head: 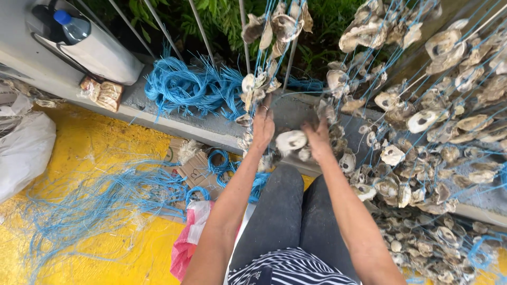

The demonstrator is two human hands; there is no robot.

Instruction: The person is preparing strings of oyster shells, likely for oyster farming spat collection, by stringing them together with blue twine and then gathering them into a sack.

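Gripping a blue cord (262, 68) with my left hand (262, 126), I clasp a pale oyster shell (291, 141) in my right hand (318, 138) above the concrete ledge (174, 122). Wrapped bread packet (101, 93) lies at its left end; yellow floor (100, 142) stays open.

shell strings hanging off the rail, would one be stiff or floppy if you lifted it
Probably floppy: the shell strings hang on thin blue cord that drapes and tangles loosely. Likely heavy for its bulk, with many thick oyster shells crowded along each line. The shells look rough and jagged, so they would likely snag neighbouring strings, as near the left hand and right hand.
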